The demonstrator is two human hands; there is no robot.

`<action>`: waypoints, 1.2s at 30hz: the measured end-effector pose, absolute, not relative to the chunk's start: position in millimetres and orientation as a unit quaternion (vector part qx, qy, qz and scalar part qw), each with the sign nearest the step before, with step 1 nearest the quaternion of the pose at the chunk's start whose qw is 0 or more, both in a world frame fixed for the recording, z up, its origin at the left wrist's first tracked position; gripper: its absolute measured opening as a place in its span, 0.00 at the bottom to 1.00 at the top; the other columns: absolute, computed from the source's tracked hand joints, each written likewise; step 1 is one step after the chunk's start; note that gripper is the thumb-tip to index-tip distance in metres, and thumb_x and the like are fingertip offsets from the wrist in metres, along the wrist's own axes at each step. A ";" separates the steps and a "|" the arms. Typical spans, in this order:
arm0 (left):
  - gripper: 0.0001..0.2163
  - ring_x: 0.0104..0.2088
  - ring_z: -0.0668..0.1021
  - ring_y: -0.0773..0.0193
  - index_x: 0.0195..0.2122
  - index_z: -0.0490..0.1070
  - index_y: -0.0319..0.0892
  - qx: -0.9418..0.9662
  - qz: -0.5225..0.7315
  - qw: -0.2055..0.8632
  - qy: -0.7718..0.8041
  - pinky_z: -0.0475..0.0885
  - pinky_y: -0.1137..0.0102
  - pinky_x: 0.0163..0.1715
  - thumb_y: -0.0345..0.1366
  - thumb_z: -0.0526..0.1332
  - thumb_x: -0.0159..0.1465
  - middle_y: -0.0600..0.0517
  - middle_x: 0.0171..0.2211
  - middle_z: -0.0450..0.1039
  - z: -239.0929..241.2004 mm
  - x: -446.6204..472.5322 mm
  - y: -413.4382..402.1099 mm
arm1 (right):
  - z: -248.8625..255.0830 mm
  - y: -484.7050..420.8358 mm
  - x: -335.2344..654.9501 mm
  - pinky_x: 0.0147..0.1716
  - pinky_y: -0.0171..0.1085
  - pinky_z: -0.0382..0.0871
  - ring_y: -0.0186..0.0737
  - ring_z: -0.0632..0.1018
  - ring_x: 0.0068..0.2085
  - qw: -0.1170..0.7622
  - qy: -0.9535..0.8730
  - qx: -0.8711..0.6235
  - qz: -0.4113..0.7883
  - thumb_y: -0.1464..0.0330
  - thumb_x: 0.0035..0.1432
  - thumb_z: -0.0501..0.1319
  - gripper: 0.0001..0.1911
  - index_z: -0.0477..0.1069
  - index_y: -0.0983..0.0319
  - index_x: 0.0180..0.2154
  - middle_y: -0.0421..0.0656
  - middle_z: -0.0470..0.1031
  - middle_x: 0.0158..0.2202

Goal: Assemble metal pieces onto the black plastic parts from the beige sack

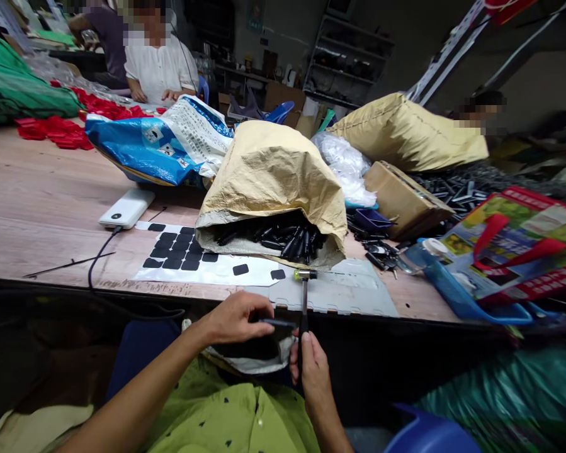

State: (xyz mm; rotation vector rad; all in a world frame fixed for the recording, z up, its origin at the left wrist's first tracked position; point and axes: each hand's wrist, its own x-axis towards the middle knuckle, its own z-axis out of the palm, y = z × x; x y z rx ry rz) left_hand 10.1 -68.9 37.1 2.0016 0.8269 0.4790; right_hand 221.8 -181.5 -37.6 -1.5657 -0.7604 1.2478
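Observation:
My left hand (235,316) is closed in a pinch on a small black rod-like part (277,323), held level just below the table's front edge. My right hand (311,368) is wrapped round the handle of a small hammer (304,296), whose head with a yellow tip points up at the table edge. Under both hands lies a light bag with dark contents (254,355) on my lap. On the table straight ahead an open tan sack (273,182) spills several black parts (287,239).
A white sheet with black square pads (188,255) lies at the table front, next to a white power bank (126,209) with a black cable. Blue-white bag, red parts, cardboard box, a second tan sack and a colourful bag stand around. Other people sit at the far side.

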 end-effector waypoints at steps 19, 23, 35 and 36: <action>0.09 0.28 0.78 0.63 0.38 0.80 0.45 0.795 0.091 0.480 0.359 0.66 0.72 0.28 0.41 0.61 0.62 0.54 0.28 0.79 30.5 33.3 -58.9 | -39.6 -181.0 223.5 0.11 0.27 0.54 0.25 0.59 0.15 0.485 -0.301 -0.635 0.521 0.34 0.53 0.58 0.37 0.70 0.62 0.43 0.31 0.63 0.21; 0.09 0.32 0.77 0.62 0.37 0.78 0.43 0.761 0.271 0.319 0.495 0.68 0.70 0.34 0.39 0.61 0.63 0.52 0.30 0.78 47.1 64.5 -1.9 | -42.2 -180.8 224.2 0.11 0.27 0.54 0.25 0.59 0.15 0.481 -0.310 -0.639 0.514 0.33 0.53 0.57 0.38 0.70 0.62 0.43 0.32 0.64 0.22; 0.10 0.43 0.79 0.52 0.41 0.78 0.46 0.721 0.200 0.172 0.641 0.71 0.63 0.41 0.41 0.62 0.60 0.47 0.46 0.76 42.0 99.4 40.8 | -46.0 -180.9 224.9 0.11 0.27 0.52 0.25 0.59 0.15 0.483 -0.298 -0.641 0.516 0.31 0.50 0.58 0.41 0.69 0.62 0.43 0.32 0.64 0.22; 0.10 0.43 0.79 0.53 0.41 0.78 0.46 0.716 0.210 0.170 0.643 0.71 0.64 0.40 0.41 0.62 0.60 0.47 0.45 0.76 42.6 94.8 38.8 | -45.5 -180.7 224.9 0.11 0.27 0.52 0.25 0.59 0.15 0.483 -0.297 -0.641 0.517 0.31 0.50 0.58 0.41 0.69 0.62 0.43 0.32 0.64 0.22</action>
